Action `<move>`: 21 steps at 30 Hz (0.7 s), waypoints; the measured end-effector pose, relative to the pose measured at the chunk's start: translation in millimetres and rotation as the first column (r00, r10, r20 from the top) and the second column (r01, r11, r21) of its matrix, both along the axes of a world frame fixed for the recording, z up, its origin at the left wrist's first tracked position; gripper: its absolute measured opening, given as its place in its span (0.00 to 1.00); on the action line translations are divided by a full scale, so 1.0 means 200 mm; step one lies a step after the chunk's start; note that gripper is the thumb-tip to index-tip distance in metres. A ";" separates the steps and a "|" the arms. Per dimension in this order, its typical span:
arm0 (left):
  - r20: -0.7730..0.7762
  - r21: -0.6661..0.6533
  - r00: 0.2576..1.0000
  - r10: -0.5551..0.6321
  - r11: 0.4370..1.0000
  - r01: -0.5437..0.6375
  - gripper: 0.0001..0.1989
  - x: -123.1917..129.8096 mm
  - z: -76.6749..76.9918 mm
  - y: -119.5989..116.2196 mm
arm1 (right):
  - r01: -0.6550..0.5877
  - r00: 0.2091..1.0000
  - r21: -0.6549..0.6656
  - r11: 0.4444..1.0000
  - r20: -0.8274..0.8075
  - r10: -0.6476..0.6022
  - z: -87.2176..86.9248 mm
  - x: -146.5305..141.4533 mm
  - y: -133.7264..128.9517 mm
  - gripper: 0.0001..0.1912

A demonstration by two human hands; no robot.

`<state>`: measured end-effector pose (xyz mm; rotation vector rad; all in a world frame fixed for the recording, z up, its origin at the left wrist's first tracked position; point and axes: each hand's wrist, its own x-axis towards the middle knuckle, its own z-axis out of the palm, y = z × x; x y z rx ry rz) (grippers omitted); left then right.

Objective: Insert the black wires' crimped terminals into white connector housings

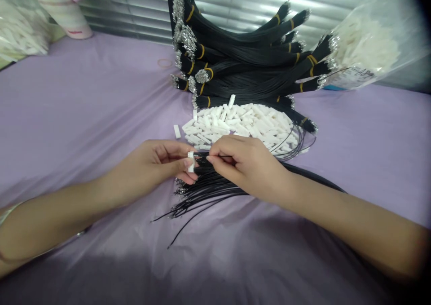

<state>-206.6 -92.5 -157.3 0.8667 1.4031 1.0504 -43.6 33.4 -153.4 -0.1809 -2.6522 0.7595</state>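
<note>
Between thumb and fingers, my left hand (164, 161) pinches a white connector housing (191, 162), held upright over the table. Just to its right, my right hand (244, 163) is closed in a pinch on a black wire (226, 156), whose end points at the housing. Several black wires run from the housing toward my right hand; how far each sits inside I cannot tell. Beneath both hands lies a loose spread of black wires (205, 190) with metal-tipped ends toward the left. A pile of white connector housings (249, 123) is just beyond my hands.
Bundles of black wires (249, 53) tied with yellow bands are stacked at the back. A clear bag of white pieces (367, 49) stands back right, another bag (23, 31) back left beside a pink-handled tumbler (62, 8). A purple cloth (101, 94) covers the table.
</note>
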 end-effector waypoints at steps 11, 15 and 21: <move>-0.034 0.036 0.999 0.000 0.999 0.001 0.06 0.02 0.00 0.00 | 0.003 1.000 -0.073 0.997 -0.002 -0.003 -0.02 -0.02 -0.02 0.08; 0.020 0.037 1.000 0.017 0.999 -0.017 0.06 0.02 0.00 0.01 | 0.061 0.998 0.126 0.990 -0.007 -0.061 0.00 0.00 -0.05 0.10; 0.213 0.067 0.975 0.063 0.995 -0.079 0.07 -0.01 -0.04 0.02 | -0.178 0.983 0.258 0.950 -0.007 0.186 -0.02 0.00 -0.09 0.07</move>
